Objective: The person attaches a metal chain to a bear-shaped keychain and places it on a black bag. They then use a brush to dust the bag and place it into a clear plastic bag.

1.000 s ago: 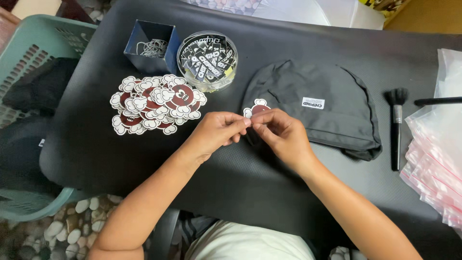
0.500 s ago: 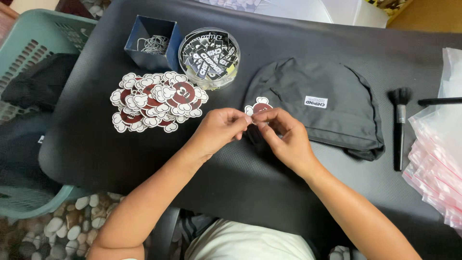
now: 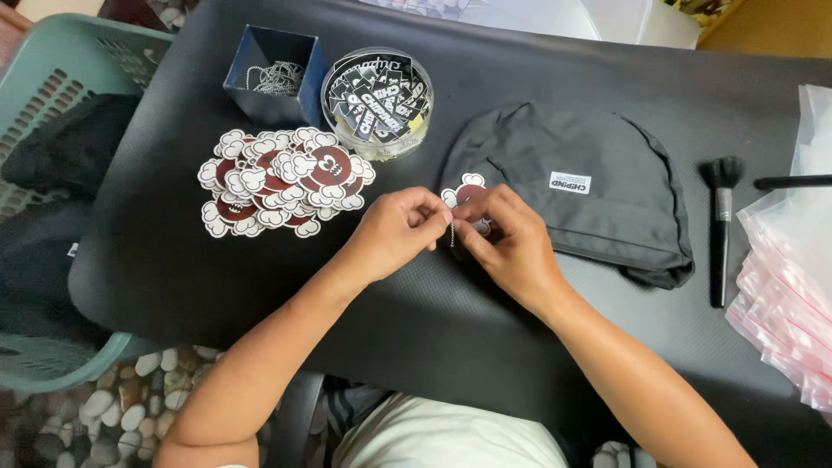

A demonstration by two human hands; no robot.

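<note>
Black mat [image 3: 217, 277] holds a heap of unchained tags [image 3: 282, 178]; left hand [image 3: 394, 234] and right hand [image 3: 511, 247] pinch one tag [image 3: 468, 191], its ball chain [image 3: 451, 234] dangling unclasped

Red-and-white die-cut tag [image 3: 469, 188] with short ball chain [image 3: 451, 234], pinched between fingertips

The setting is appearing as a small home packing station for merchandise. A black mat [image 3: 260, 286] is covering the work surface. A heap of die-cut tags [image 3: 282, 180] is lying at upper left, beside a blue box of chains [image 3: 276, 76] and a round tub of labels [image 3: 378, 100]. Clear zip bags [image 3: 793, 295] are stacking at the right edge. A green laundry basket [image 3: 52, 113] is standing over a pebble floor [image 3: 113, 412] at lower left.
</note>
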